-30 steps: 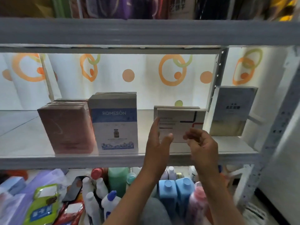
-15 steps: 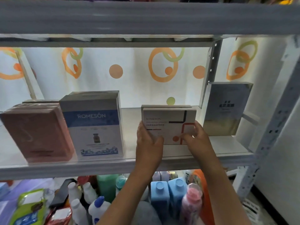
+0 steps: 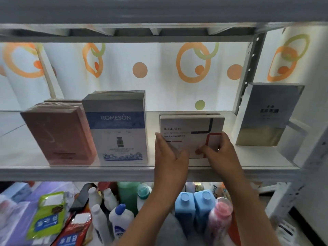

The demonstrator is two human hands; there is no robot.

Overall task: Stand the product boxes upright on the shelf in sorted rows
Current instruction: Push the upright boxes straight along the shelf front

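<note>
Nearest the camera, below the shelf edge (image 3: 106,172), two bare forearms rise from the lower frame toward the white carton (image 3: 190,129), which stands on its long lower edge near the front of the shelf board, its printed face toward the viewer and its long axis running left to right. Left hand (image 3: 168,157): fingers extended and close together, laid flat against the carton's left end and lower front, pressing rather than wrapping. Right hand (image 3: 220,153): fingers curled round the carton's lower right corner, thumb on the front face, so that it pinches that end. Both hands lie directly before and slightly below the carton, about equally near, one at each end; any coming shift is therefore judged to be a slide or squaring along the shelf, not a lift. Just behind the carton, a second like carton (image 3: 188,114) shows only its top edge, touching or nearly so. Farther left stand the blue-banded box (image 3: 117,128) and, beside it, the pink boxes (image 3: 58,137), upright in rows. Farther right, well apart, the grey-gold box (image 3: 268,114) leans tilted by the shelf post (image 3: 248,71)
</note>
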